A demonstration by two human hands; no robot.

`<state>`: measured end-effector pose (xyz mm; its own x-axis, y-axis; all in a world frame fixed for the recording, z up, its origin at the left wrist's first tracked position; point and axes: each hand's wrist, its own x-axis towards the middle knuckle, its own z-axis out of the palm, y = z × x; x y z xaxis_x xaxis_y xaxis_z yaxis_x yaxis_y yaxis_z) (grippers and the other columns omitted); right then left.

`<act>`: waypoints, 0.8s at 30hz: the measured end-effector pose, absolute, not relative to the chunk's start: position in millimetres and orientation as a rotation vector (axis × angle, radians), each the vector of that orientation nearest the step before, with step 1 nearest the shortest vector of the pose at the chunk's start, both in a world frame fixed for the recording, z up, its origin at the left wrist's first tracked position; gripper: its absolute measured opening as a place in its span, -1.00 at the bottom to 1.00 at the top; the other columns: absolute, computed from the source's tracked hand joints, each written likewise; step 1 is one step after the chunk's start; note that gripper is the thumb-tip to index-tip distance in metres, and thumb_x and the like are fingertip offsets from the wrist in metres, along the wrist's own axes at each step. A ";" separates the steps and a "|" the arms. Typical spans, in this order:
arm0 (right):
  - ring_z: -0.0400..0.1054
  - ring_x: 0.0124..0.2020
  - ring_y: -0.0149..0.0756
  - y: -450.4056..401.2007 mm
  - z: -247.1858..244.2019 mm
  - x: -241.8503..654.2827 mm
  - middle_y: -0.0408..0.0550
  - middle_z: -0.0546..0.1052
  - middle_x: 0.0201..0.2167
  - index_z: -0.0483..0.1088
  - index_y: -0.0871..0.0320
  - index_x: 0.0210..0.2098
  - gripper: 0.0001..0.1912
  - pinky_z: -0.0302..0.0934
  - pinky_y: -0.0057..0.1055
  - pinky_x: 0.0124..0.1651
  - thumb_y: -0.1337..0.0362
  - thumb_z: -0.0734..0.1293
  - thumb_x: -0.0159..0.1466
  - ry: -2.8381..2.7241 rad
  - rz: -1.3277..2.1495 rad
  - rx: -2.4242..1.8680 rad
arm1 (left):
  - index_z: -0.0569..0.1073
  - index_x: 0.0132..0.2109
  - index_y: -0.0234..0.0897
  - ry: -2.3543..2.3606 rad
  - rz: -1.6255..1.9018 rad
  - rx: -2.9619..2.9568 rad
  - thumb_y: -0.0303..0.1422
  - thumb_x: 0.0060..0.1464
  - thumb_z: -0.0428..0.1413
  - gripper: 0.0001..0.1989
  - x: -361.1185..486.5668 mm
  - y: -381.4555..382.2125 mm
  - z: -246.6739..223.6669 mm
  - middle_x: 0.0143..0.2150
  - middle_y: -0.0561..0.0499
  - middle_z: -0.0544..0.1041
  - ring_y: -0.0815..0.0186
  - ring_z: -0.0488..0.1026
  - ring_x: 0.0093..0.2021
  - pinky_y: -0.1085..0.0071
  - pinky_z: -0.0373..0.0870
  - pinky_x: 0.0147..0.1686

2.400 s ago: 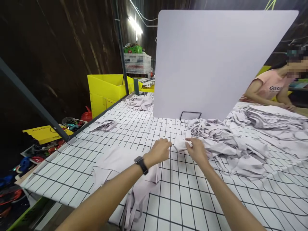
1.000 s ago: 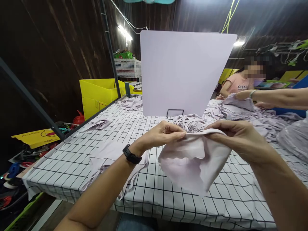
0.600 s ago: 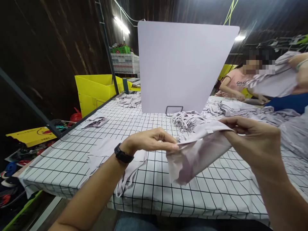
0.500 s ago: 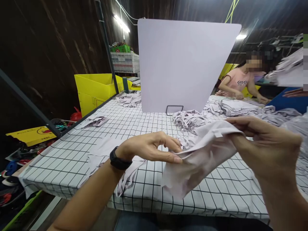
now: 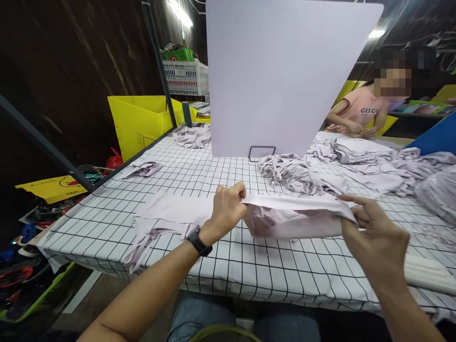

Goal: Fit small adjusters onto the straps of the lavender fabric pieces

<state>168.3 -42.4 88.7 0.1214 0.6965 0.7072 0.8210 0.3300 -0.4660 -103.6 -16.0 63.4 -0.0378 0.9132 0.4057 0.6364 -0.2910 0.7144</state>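
Between my hands a pale lilac-grey fabric piece (image 5: 295,223) is stretched sideways above the table, its upper edge pulled into a straight band. My left hand (image 5: 230,204), with a black band on the wrist, pinches the left end of that edge. At the other end, my right hand (image 5: 372,225) grips the fabric between thumb and fingers. A similar garment with straps (image 5: 160,218) lies flat on the table, just left of my left hand and partly behind it. What exact garment I hold cannot be made out.
A grid-patterned cloth covers the table (image 5: 228,270). A large pale board (image 5: 281,76) stands upright beyond my hands, with a tangled fabric pile (image 5: 288,171) at its foot. More fabric (image 5: 388,166) lies right. A yellow bin (image 5: 138,123) stands left; a person (image 5: 363,111) works at back right.
My left hand has closed on the fabric's upper edge, and the piece has gone from drooping and slanted to stretched level. My right hand is slightly lower. The view has tilted down.
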 end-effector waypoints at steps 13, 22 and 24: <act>0.38 -0.57 -0.30 -39.3 47.2 173.8 0.02 0.66 -0.11 0.55 0.08 0.13 -0.48 0.24 -0.36 -0.53 0.33 0.22 0.21 -1.685 0.030 -1.518 | 0.40 -0.12 -0.27 1.781 1.363 2.292 -0.69 -0.12 0.01 -0.60 -107.5 -1.6 51.2 -0.52 0.17 0.33 0.35 0.25 -0.48 0.40 0.18 -0.36; 0.58 -0.16 0.09 -81.5 2.9 222.0 0.04 0.66 -0.03 0.60 -0.01 -0.03 -0.49 0.48 -0.15 -0.30 -0.19 0.42 0.21 -2.101 0.469 -1.588 | 0.49 -0.15 -0.29 1.254 0.315 2.539 -0.09 0.19 0.24 -0.67 -126.5 -76.1 17.8 -0.17 -0.08 0.53 0.09 0.38 -0.04 0.10 0.27 0.01; 0.54 -0.43 -0.09 -80.0 2.3 219.2 0.02 0.66 -0.04 0.59 -0.03 -0.02 -0.50 0.42 -0.18 -0.42 -0.21 0.37 0.25 -2.037 0.450 -1.677 | 0.50 -0.15 -0.29 1.282 0.331 2.442 -0.10 0.25 0.19 -0.69 -123.3 -73.2 22.4 -0.12 -0.08 0.53 0.10 0.37 -0.02 0.13 0.26 0.02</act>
<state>219.2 -80.0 2.3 -0.1504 0.9784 0.1416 0.8277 0.2030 -0.5232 -123.3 -73.2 22.4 0.5605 0.8273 0.0379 0.7425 -0.5223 0.4194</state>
